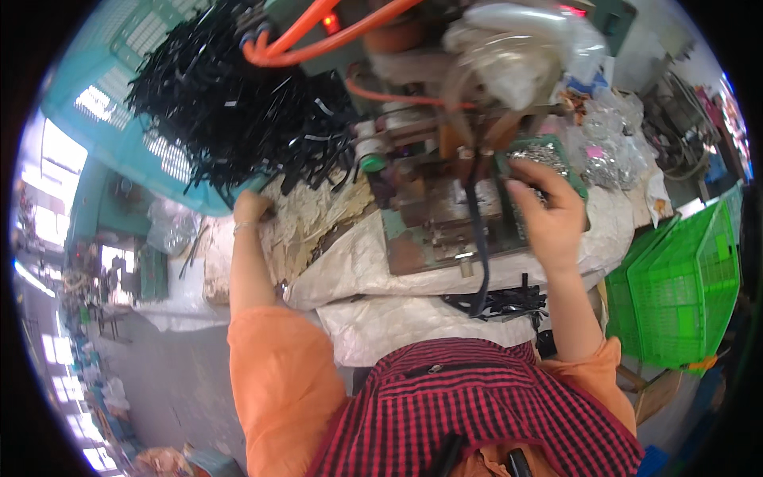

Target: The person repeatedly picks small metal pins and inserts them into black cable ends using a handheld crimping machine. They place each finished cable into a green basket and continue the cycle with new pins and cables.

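Observation:
My left hand [251,208] is at the lower edge of a large heap of black straps [230,103]. Its fingers look curled in, and what they hold is hidden. To the right, my right hand [552,211] is beside the press-like machine [445,215], over a green tray [582,189] of small shiny metal pieces [542,155]. Thumb and forefinger curve toward each other; anything between them is too small to make out. One black strap [478,262] hangs down from the machine's middle, between my hands.
Orange hoses [310,49] run above the machine. Clear plastic bags [612,139] of small parts lie at the right. A green crate [675,278] stands right of the bench. More black straps [509,302] lie on pale sheeting [381,322] near my lap.

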Demonstrator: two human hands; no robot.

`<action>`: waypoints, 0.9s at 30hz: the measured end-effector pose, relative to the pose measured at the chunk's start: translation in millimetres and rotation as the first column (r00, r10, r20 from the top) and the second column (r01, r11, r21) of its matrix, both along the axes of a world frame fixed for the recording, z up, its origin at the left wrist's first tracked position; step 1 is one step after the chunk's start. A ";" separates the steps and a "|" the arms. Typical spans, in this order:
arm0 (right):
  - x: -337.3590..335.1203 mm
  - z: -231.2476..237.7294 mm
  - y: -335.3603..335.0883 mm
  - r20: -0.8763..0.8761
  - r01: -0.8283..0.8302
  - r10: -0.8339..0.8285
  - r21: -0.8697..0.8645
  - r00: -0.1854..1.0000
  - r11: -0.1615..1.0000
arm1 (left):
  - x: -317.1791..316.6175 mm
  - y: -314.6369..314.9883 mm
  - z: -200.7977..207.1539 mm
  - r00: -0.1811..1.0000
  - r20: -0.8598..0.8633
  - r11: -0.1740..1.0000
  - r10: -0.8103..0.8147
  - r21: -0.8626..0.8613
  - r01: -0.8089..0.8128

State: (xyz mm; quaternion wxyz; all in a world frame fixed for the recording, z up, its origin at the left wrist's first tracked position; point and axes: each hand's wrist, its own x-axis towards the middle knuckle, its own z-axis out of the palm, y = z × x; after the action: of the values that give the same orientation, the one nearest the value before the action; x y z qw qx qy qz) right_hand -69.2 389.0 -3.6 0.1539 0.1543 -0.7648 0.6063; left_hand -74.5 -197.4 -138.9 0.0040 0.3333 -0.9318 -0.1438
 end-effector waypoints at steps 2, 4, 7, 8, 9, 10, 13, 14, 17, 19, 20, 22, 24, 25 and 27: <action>-7.4 -3.5 -15.2 -0.052 -0.007 0.004 -0.059 0.999 0.998 | -3.4 -9.2 -1.6 0.994 0.048 0.995 -0.097 0.013 0.097; -2.9 -3.0 -29.6 -0.003 0.019 -0.020 -0.173 1.000 0.985 | 3.8 -26.6 -11.1 0.974 -0.002 0.972 -0.228 -0.063 0.227; 3.3 -9.8 -38.7 0.058 0.016 0.004 -0.335 0.998 0.942 | 13.8 -36.1 -20.5 0.983 -0.086 0.987 -0.160 0.003 0.161; 2.5 -10.4 -40.4 0.066 0.009 0.018 -0.387 0.998 0.922 | 8.3 -33.1 -17.0 0.995 -0.098 0.998 -0.033 0.048 0.038; 1.5 -9.2 -41.7 0.082 -0.007 0.043 -0.403 0.996 0.915 | 1.5 -27.4 -7.9 0.989 -0.113 0.992 0.095 0.094 -0.084; -0.1 -7.8 -39.4 0.093 0.001 0.041 -0.412 0.995 0.911 | -10.8 22.6 15.5 0.990 -0.103 0.995 0.095 0.046 -0.091; 7.3 14.8 -51.4 0.161 -0.078 0.189 -0.527 0.969 0.846 | 8.5 -40.8 -19.0 0.993 -0.111 0.998 0.032 0.050 -0.026; 5.1 16.2 -50.9 0.174 -0.055 0.175 -0.539 0.969 0.841 | -13.7 -0.1 5.5 0.993 -0.083 0.952 0.087 0.302 -0.058; 17.7 26.4 -52.4 0.242 -0.033 0.199 -0.555 0.950 0.831 | 5.0 27.7 49.9 0.985 0.166 0.899 0.035 0.425 -0.104; 33.1 36.0 -42.9 0.151 -0.125 0.214 -0.453 0.965 0.883 | 26.0 62.6 78.0 0.989 0.129 0.916 -0.075 0.402 0.017; 38.2 39.7 -33.0 0.115 -0.189 0.247 -0.372 0.962 0.909 | 42.7 79.6 84.7 0.984 0.124 0.918 -0.129 0.389 0.071; 40.4 26.4 2.0 0.057 -0.168 0.170 -0.046 0.984 0.985 | 72.3 117.9 97.7 0.987 -0.135 0.814 -0.088 0.561 0.150; 34.6 -8.8 57.5 0.035 0.106 -0.125 0.335 0.992 0.936 | 95.6 183.5 123.5 0.843 -0.536 0.715 0.048 0.608 0.345; 36.7 -28.1 77.3 0.041 0.277 -0.335 0.471 0.941 0.837 | 103.0 220.3 138.9 0.730 -0.672 0.695 0.124 0.584 0.420; 28.0 -47.3 90.4 -0.130 0.391 -0.409 0.644 0.903 0.658 | 116.0 282.1 148.7 0.458 -0.873 0.717 0.169 0.428 0.551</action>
State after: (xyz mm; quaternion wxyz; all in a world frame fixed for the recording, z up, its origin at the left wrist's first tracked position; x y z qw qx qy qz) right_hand -41.2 479.4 -50.9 0.2092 0.0182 -0.9446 0.2523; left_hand 41.5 84.7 9.8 0.3381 0.0726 -0.7112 -0.6121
